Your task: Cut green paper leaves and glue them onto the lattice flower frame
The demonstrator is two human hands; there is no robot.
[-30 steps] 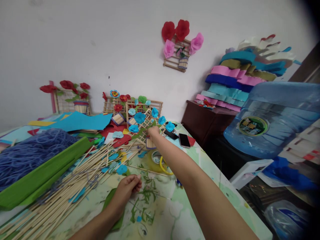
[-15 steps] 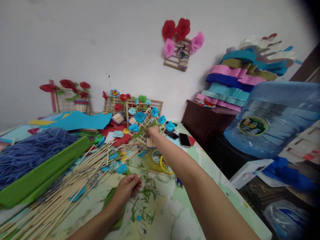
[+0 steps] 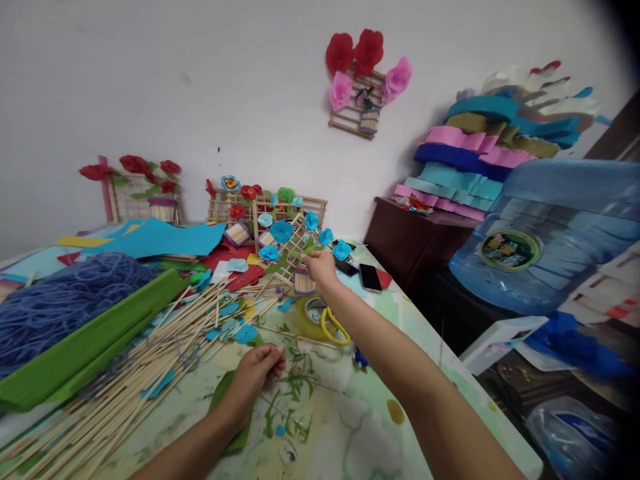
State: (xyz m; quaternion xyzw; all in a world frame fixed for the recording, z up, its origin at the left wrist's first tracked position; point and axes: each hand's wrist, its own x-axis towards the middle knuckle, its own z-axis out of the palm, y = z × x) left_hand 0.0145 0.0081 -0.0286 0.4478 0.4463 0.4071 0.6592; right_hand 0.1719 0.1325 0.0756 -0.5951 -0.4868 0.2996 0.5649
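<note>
My right hand (image 3: 321,268) reaches far across the table to a small bamboo-stick lattice (image 3: 286,267) decorated with blue paper flowers (image 3: 281,231). Its thumb and fingers pinch a green leaf (image 3: 311,249) in front of the lattice. Just below the hand is the stick-covered pot (image 3: 304,282) on the lattice. My left hand (image 3: 260,369) rests low over the table with its fingers curled together; what they hold, if anything, is hidden. Green leaf scraps (image 3: 299,373) lie beside it, and folded green paper (image 3: 235,427) is partly under its wrist.
Bamboo sticks (image 3: 130,373), blue cord (image 3: 75,300) and rolled green crepe paper (image 3: 95,333) cover the left side. Tape (image 3: 313,312) and yellow-handled scissors (image 3: 335,328) lie under my right forearm. A phone (image 3: 370,277) and a water jug (image 3: 545,233) are at the right.
My right hand has shifted slightly right and back from the lattice, so its pinching fingers and the pot below show more. My left hand stays nearly in place.
</note>
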